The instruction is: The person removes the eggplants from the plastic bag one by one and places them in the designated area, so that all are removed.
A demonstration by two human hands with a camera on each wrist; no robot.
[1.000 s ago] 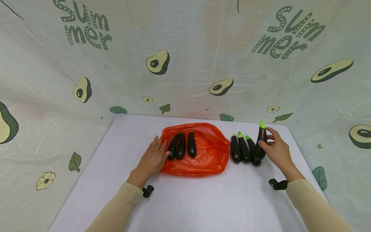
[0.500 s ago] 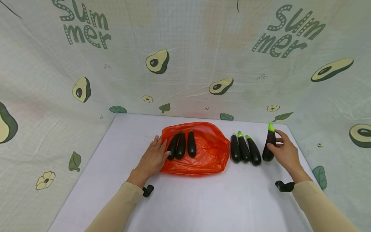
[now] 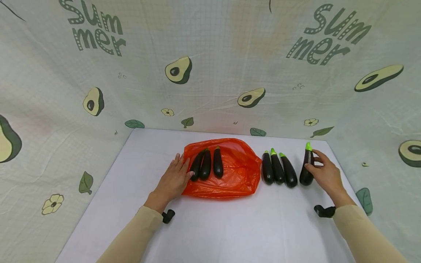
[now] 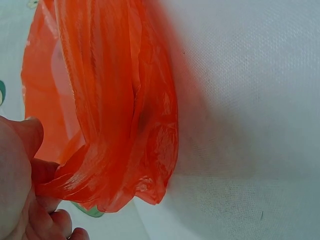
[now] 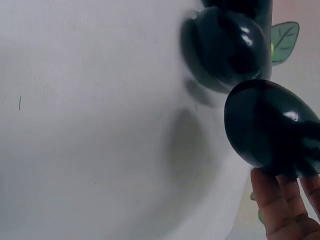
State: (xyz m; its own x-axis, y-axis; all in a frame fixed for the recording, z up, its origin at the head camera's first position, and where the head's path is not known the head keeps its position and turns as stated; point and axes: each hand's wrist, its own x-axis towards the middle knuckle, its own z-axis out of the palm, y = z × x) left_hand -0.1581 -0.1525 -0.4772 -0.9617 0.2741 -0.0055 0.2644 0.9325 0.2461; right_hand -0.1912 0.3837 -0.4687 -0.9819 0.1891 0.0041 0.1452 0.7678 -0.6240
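My left hand holds the left edge of a red plastic bag; the left wrist view shows the bag's gathered film running in among the fingers. Three dark eggplants lie on the bag, the rightmost eggplant slightly apart from the others. My right hand grips an eggplant with a bright green cap, thumb on one side and fingers on the other. That eggplant is tilted upright, and its rounded end hangs above its shadow in the right wrist view.
Three more green-capped eggplants lie side by side between the bag and my right hand, the leftmost close against the bag. A white table surface lies underneath. Patterned cloth rises behind and at both sides.
My right hand has carried its eggplant to the right, away from the three on the table, then slightly lower. The left hand and the bag have stayed in place.
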